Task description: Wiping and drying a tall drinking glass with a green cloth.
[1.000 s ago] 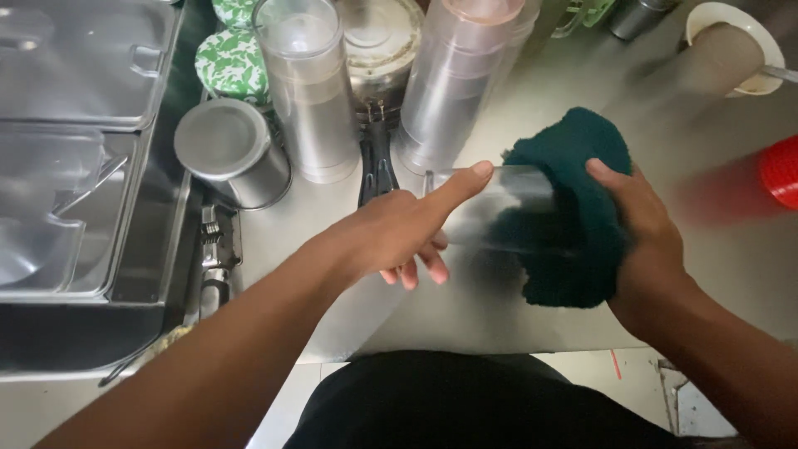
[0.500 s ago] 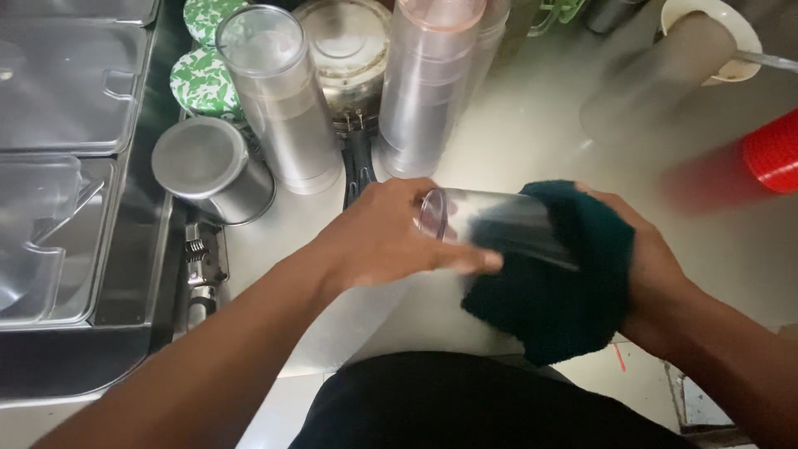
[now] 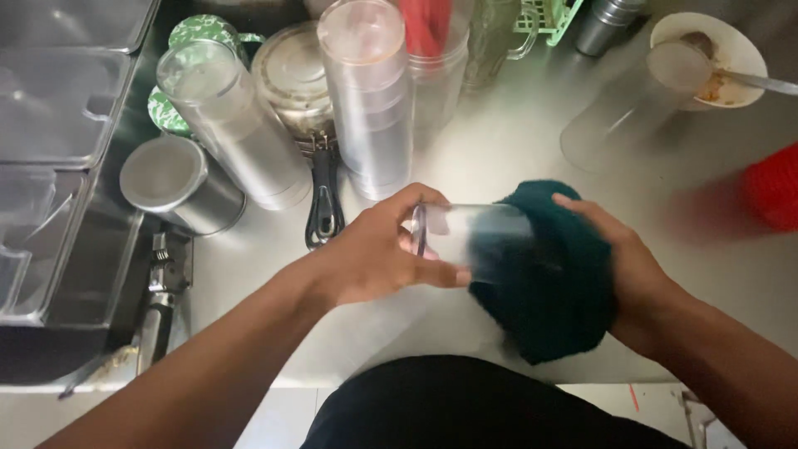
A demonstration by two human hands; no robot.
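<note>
A: Hands?

B: Left hand [image 3: 378,249] is wrapped around a clear glass [image 3: 465,235], fingers curled on its open end, glass lying sideways at frame center, above the steel counter [image 3: 515,141]. Right hand [image 3: 628,266] grips a dark green cloth [image 3: 549,283] — the cloth covers the glass's far end, fingers pressed over it.

A: Glass resting on the counter?

B: No, held up between both hands, just above the lower edge of the counter.

A: Around it?

B: Top center: stacks of clear cups [image 3: 366,91], upright, close together. A black-handled tool [image 3: 324,199] lies flat just below them. Left of center, a steel tin [image 3: 170,183] stands upright. Far left: grey trays [image 3: 58,108]. Upper right: another glass [image 3: 623,108] lies on its side — blurred — near a white bowl [image 3: 740,37] with a spoon in it. Right edge: a red thing [image 3: 773,183], too blurred to identify.
</note>
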